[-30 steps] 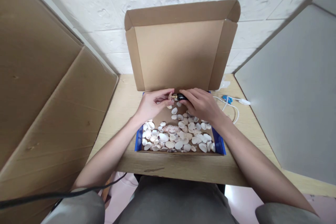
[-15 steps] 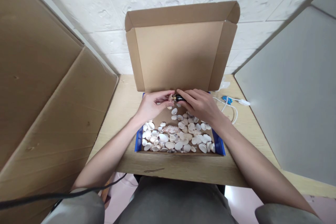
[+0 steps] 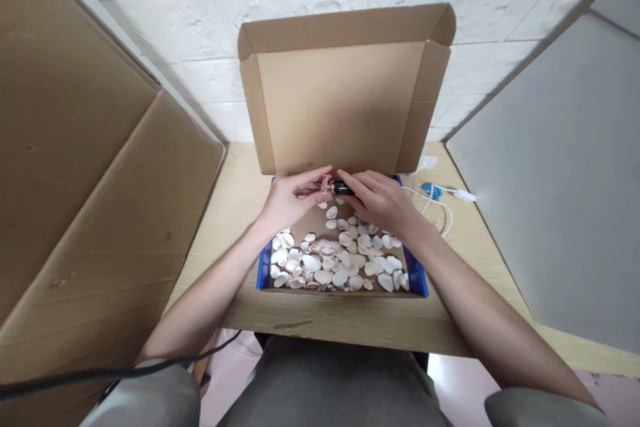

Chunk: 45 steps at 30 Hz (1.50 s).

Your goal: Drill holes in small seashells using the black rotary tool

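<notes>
My left hand point(image 3: 293, 199) is closed on a pinkish-brown seashell point(image 3: 325, 185), held between thumb and fingers above the far part of an open box. From the other side, my right hand point(image 3: 384, 203) grips a small black mini drill point(image 3: 342, 187) lying sideways, its brass-coloured tip pointing at the shell's end. Tip and shell meet or nearly meet; I cannot tell which. Below the hands, many white and cream seashells point(image 3: 340, 277) lie in the box, with a larger reddish, rough shell point(image 3: 326, 247) among them.
The box has blue side walls point(image 3: 416, 273) and a raised cardboard lid point(image 3: 340, 107) leaning toward the white brick wall. A white cable point(image 3: 449, 217) and a blue item point(image 3: 431, 191) lie at the right on the wooden table point(image 3: 235, 180). Cardboard stands left, a grey panel point(image 3: 560, 167) right.
My left index finger has lifted slightly, and the shell has turned a little in the grip. The drill has shifted very slightly in my right hand.
</notes>
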Each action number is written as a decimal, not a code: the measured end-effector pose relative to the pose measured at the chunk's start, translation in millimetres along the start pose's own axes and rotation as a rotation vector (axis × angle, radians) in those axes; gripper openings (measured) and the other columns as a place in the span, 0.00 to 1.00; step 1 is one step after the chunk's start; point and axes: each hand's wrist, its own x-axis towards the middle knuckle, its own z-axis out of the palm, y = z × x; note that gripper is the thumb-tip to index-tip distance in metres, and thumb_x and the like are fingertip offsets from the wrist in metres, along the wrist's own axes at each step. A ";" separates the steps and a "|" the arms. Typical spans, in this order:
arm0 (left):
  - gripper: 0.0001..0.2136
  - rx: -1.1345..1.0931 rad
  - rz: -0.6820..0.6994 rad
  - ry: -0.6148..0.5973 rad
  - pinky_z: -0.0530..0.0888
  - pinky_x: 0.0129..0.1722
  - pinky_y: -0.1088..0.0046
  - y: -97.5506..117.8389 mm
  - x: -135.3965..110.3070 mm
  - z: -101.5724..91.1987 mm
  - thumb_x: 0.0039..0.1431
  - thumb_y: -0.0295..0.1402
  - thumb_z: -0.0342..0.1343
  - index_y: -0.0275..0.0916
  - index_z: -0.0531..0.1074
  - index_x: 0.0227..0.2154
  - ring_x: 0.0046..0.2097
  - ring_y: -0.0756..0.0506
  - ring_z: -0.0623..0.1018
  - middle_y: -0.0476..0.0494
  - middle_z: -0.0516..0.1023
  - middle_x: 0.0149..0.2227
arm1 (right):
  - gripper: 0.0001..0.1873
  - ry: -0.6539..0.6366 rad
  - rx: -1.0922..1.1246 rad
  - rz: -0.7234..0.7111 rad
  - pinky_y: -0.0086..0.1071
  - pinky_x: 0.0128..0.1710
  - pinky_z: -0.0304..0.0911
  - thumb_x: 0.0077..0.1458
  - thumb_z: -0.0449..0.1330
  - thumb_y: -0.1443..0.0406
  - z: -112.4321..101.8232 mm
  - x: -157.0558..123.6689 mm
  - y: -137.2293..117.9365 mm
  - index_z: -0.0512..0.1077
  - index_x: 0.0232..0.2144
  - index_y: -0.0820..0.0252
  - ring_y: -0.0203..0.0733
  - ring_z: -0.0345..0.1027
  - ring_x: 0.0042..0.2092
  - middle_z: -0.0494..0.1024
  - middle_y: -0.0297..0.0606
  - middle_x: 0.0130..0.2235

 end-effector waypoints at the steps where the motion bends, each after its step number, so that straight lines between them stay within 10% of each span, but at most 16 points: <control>1: 0.22 -0.007 -0.001 -0.005 0.78 0.49 0.64 -0.1 -0.1 0.0 0.47 0.31 0.67 0.41 0.76 0.48 0.44 0.42 0.82 0.44 0.82 0.43 | 0.20 0.000 -0.006 -0.001 0.36 0.37 0.66 0.63 0.51 0.62 0.1 0.1 0.0 0.64 0.54 0.70 0.43 0.69 0.37 0.77 0.46 0.37; 45: 0.18 -0.111 0.004 0.143 0.78 0.48 0.62 6.4 2.2 -4.5 0.48 0.31 0.65 0.39 0.76 0.45 0.43 0.42 0.82 0.42 0.82 0.44 | 0.11 0.072 -0.095 0.089 0.33 0.30 0.57 0.62 0.52 0.62 -8.6 0.4 -2.3 0.69 0.41 0.62 0.40 0.66 0.32 0.77 0.38 0.32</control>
